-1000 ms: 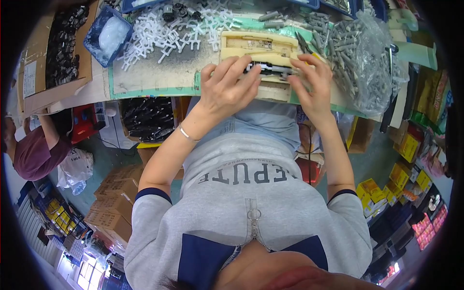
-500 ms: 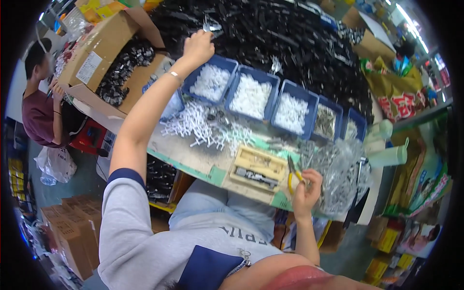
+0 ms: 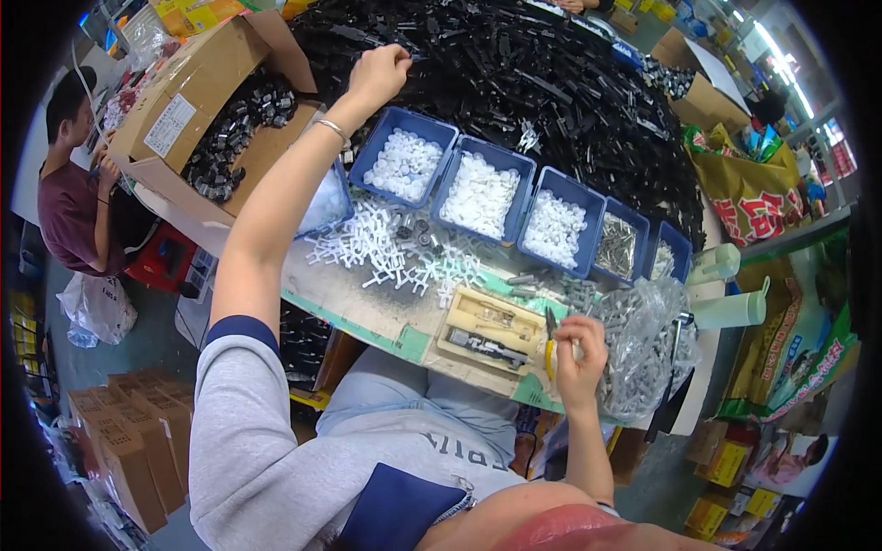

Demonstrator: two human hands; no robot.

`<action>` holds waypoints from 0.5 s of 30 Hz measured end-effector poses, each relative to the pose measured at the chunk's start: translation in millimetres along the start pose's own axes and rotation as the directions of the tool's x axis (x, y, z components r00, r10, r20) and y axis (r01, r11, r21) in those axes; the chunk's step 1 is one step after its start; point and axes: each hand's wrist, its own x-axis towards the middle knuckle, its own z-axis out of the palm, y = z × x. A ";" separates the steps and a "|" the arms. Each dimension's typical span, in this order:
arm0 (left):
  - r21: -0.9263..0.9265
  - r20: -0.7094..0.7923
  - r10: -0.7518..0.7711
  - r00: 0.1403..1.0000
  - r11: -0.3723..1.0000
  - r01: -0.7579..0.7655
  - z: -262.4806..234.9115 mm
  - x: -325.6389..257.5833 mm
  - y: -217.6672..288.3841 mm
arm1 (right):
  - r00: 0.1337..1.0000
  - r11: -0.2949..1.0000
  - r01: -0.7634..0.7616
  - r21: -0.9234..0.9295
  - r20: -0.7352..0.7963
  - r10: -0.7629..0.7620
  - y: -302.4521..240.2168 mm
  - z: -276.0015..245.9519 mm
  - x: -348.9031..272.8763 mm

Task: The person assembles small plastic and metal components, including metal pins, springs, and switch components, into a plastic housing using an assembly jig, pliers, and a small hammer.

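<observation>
left hand [image 3: 378, 72] closed into the far heap of black parts [image 3: 551, 83], grasp unclear | right hand [image 3: 577, 354] clamped on yellow-handled pliers [image 3: 549, 342], just right of wooden jig [image 3: 487, 331] | jig's long axis runs left-right, right hand nearer

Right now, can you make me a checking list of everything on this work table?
Surface: pale table with green edging, crowded.
Job's things: wooden jig holding small metal parts; big heap of black plastic parts at the far side.
Clutter: five blue bins of white and grey pieces; loose white cross-shaped pieces; clear bag of grey parts; cardboard box of black parts; two pale green bottles.
Hands: left hand closed, reaching into the black heap; right hand gripping a yellow-handled tool beside the jig.
Cables: nothing seen.
Surroundings: another person seated at left; stacked cartons on the floor.
</observation>
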 end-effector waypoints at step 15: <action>-0.718 0.360 0.457 0.813 0.693 -0.072 -94.3 -221.6 143.7 | 0.922 0.954 0.238 -0.184 0.351 -0.162 -51.9 14.8 43.3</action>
